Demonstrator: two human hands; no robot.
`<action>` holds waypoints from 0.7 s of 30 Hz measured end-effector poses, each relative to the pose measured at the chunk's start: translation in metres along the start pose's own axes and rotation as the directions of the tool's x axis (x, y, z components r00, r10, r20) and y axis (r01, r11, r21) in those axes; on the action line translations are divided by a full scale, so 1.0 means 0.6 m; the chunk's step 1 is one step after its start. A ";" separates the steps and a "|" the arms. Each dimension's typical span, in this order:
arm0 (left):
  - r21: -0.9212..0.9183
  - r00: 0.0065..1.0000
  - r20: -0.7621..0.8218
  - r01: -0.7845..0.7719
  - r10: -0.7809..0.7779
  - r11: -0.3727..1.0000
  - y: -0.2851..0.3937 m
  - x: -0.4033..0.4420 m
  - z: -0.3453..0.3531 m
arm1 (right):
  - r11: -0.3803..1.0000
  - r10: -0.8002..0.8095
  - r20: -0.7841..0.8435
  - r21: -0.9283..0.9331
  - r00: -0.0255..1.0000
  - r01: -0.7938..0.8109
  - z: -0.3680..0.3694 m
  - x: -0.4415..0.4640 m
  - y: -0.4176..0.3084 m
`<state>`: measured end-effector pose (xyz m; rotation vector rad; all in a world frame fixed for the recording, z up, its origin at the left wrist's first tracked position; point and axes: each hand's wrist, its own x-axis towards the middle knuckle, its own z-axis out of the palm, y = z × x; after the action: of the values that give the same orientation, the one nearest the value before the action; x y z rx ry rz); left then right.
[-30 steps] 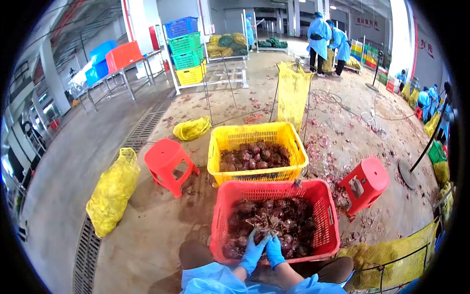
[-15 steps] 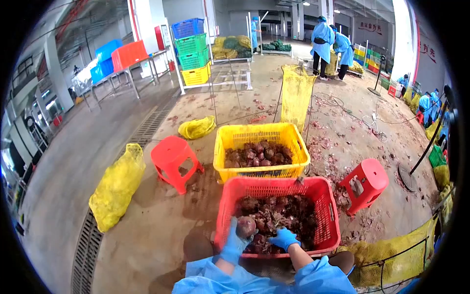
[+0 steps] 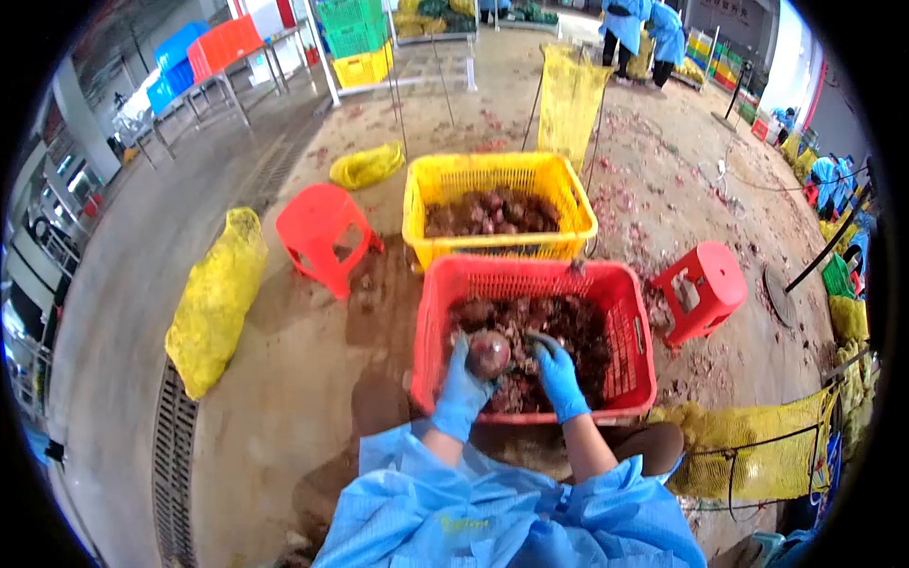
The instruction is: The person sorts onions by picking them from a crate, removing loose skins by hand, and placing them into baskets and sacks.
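Observation:
My left hand point(image 3: 463, 393), in a blue glove, is closed around a large red onion point(image 3: 489, 354) over the red crate point(image 3: 431, 312). Beside it, my right hand point(image 3: 560, 381), also gloved in blue, has its fingers curled inward near the onion. Whatever is between those fingertips is too small and dark to make out. Below both hands, the red crate holds dark purple onions and loose dry skins point(image 3: 516, 391). Just beyond stands a yellow crate point(image 3: 578, 220) with more red onions point(image 3: 497, 212) in it.
Red stools stand left point(image 3: 327, 232) and right point(image 3: 705, 289) of the crates. A filled yellow mesh sack point(image 3: 218, 303) lies at left by a floor drain point(image 3: 173, 464). Another yellow mesh bag point(image 3: 571, 104) hangs on a frame behind. Co-workers in blue gowns point(image 3: 627, 28) stand far back.
The view has tilted down, so the crates sit higher in it. My left hand still holds the onion, now turned and closer to my right hand, which has lifted from the skins.

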<state>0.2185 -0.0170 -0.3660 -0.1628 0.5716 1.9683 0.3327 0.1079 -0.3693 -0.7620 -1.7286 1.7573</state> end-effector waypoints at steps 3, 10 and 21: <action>-0.050 0.998 0.051 -0.041 0.044 0.998 0.000 -0.007 0.005 | 0.996 -0.081 0.005 -0.021 0.997 0.081 -0.006 -0.004 0.003; -0.089 0.988 0.132 -0.074 0.086 0.993 -0.011 -0.023 0.020 | 0.971 0.088 0.005 0.221 0.996 -0.087 0.003 -0.019 0.008; 0.677 0.975 0.221 -0.152 -0.002 0.720 0.002 -0.052 0.077 | 0.898 -0.034 -0.077 0.435 0.996 0.065 0.059 -0.029 -0.034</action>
<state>0.2378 -0.0220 -0.3140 0.5442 1.1485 1.6860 0.3186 0.0711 -0.3485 -0.5635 -1.2245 1.9609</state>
